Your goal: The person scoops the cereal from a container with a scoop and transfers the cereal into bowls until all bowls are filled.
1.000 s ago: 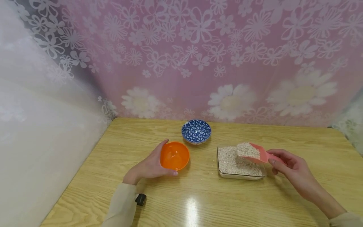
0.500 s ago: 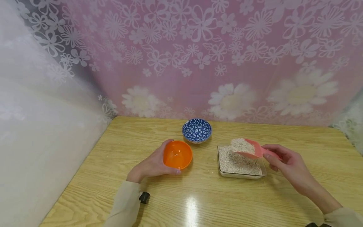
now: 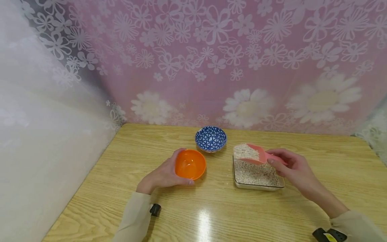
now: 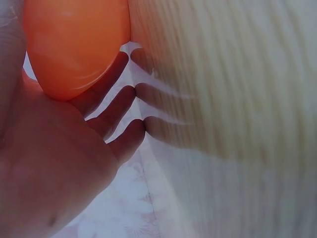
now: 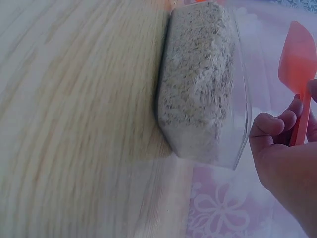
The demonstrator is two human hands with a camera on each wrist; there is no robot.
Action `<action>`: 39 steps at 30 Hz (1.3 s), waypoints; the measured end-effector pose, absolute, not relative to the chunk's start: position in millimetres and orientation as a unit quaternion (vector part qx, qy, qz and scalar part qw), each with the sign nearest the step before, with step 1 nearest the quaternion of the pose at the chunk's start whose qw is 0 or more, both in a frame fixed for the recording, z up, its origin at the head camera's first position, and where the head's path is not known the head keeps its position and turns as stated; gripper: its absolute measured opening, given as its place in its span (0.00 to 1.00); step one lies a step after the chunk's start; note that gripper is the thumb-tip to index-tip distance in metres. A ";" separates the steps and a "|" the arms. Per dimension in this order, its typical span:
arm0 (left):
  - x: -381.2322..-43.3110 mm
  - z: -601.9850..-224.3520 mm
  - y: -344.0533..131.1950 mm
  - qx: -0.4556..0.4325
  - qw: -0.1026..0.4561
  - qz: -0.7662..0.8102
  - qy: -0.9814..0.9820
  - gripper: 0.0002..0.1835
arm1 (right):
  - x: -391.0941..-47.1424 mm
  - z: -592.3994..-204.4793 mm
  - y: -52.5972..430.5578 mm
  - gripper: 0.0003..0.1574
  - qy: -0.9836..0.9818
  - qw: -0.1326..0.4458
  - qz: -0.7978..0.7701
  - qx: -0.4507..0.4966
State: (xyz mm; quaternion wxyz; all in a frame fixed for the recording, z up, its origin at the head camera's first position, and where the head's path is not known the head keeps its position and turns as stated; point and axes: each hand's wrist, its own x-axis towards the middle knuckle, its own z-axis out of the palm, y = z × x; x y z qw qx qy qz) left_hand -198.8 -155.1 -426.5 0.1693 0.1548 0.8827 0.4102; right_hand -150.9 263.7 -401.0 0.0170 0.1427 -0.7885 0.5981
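My left hand (image 3: 167,173) holds an orange bowl (image 3: 190,164) from its left side, thumb at the near side and fingers round the far side. In the left wrist view the fingertips (image 4: 132,130) reach down to the table beside the bowl. A pink scoop (image 3: 257,155), heaped with oat flakes (image 3: 245,152), is held up by its handle in my right hand (image 3: 294,168). Below the scoop stands a clear rectangular container (image 3: 257,187) filled with oats (image 5: 198,74). The right wrist view shows the scoop above the container's rim.
A blue and white patterned bowl (image 3: 210,139) stands behind the orange one, close to it. The wooden table (image 3: 181,215) ends at a pink flowered curtain (image 3: 193,67). A few stray flakes lie on the wood between the orange bowl and the container.
My right hand has carried the loaded scoop leftward and slightly up, to above the container's left part. The left hand and orange bowl have shifted slightly right.
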 end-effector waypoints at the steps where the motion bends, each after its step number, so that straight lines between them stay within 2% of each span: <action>1: -199.0 -426.6 -154.9 0.154 0.169 0.410 0.883 0.64 | -151.8 -400.2 261.4 0.17 -0.790 0.018 0.595 0.145; 18: -201.8 -427.6 -153.7 0.154 0.168 0.397 0.889 0.64 | -162.9 -395.3 223.5 0.18 -0.824 0.017 0.548 0.143; 33: -199.2 -426.3 -154.7 0.151 0.175 0.398 0.888 0.63 | -174.6 -390.7 178.2 0.15 -0.829 -0.036 0.536 0.155; 39: -202.2 -428.2 -153.2 0.167 0.176 0.427 0.871 0.60 | -175.2 -392.6 165.8 0.15 -0.833 -0.041 0.526 0.167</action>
